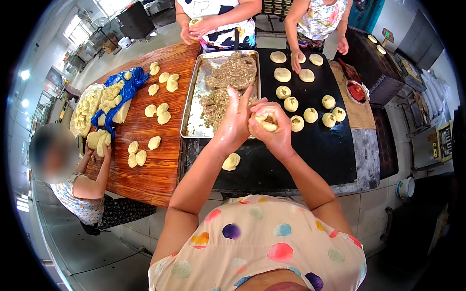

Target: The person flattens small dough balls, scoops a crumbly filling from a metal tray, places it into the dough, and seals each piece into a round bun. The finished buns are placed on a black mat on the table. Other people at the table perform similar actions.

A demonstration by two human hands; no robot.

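Note:
My right hand (281, 138) is wrapped round a filled dough bun (266, 124), its gathered top showing between thumb and fingers. Close beside it, my left hand (232, 125) holds nothing; its thumb and fingers stretch up and apart. Both are above the near edge of a metal tray (191, 114) with minced filling (233, 72) heaped in it. Below my left hand, a piece of dough (231, 161) lies on the black worktop (310, 162). To the right stand several filled buns (310, 115) with pinched tops.
Flattened rounds (282, 74) lie farther back, near a co-worker's hand (297, 60). Another person across the table holds dough (195, 22). Dough pieces (163, 117) dot the wooden table (165, 177) at left, where a third person handles a dough lump (99, 139). A red-filled bowl (357, 91) sits at right.

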